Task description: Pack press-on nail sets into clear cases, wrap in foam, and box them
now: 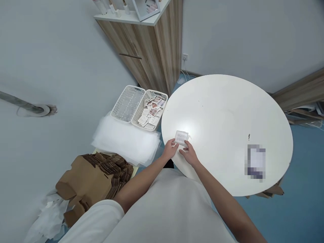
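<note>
A small flat clear case (pixel 181 136) with rows of pale shapes is held at the near left edge of the round white table (pixel 222 114). My left hand (pixel 170 149) is closed on its near left corner. On the near right corner, my right hand (pixel 189 154) grips the same case between thumb and fingers. Something thin and whitish shows beyond the case's right side; I cannot make out what it is.
Left of the table stand a white basket (pixel 164 95) of printed cards and another basket (pixel 115 107) of clear cases. Translucent sheets (pixel 124 138) and folded cardboard boxes (pixel 88 179) lie nearer. A blurred object (pixel 256 160) rests on the table's right. A wooden cabinet (pixel 141 40) stands behind.
</note>
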